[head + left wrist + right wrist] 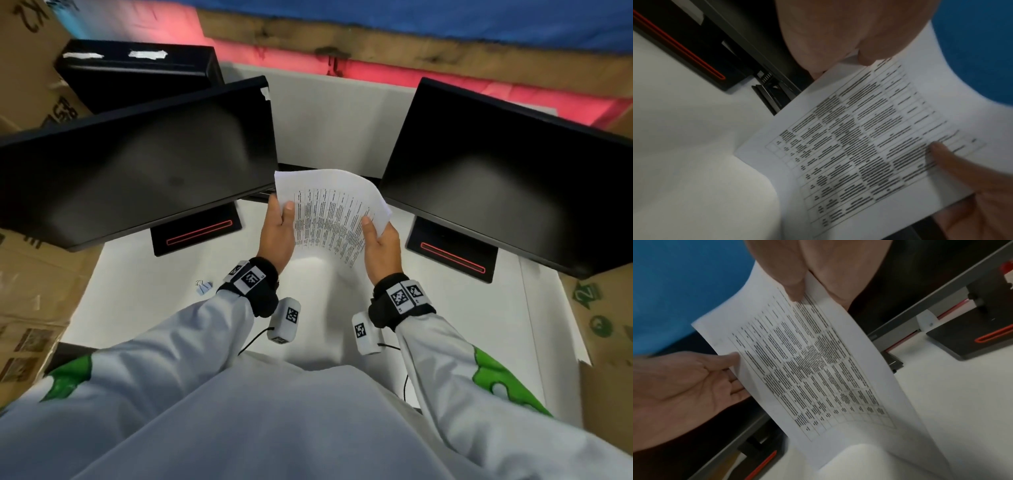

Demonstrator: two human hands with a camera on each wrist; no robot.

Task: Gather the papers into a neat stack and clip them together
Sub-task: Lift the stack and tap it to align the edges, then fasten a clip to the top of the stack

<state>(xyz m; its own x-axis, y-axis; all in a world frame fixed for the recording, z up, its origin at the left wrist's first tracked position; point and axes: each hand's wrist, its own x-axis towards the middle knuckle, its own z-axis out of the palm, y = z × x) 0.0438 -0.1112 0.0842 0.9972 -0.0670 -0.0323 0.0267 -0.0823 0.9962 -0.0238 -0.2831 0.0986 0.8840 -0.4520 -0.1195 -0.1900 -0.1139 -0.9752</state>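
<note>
Two hands share one load. At nine o'clock on the white desk point(445, 308) lies the binder clip point(204, 287), just beside my left wrist and untouched. Moving right, my left hand point(279, 236) pinches the left edge of the papers point(329, 212), thumb on the printed face, fingers behind. The sheets stand bowed above the desk at twelve o'clock, between the two dark monitors point(144, 164). At about one o'clock my right hand point(382, 245) grasps the right edge the same way, thumb on top.

What could go wrong, as I judge it: the stack curves and its top corners look fanned, so clipping now would lock the edges in crooked. The sheets probably need tapping square on the desk first. Letting go with my left hand to reach the clip leaves one hand holding a floppy bundle, and sheets could slide or spill. The clip is small and sits low at my wrist, easy to knock away with my sleeve point(191, 335).

Containers: I see cardboard boxes point(30, 274) at the desk's edges; their contents are out of sight.
</note>
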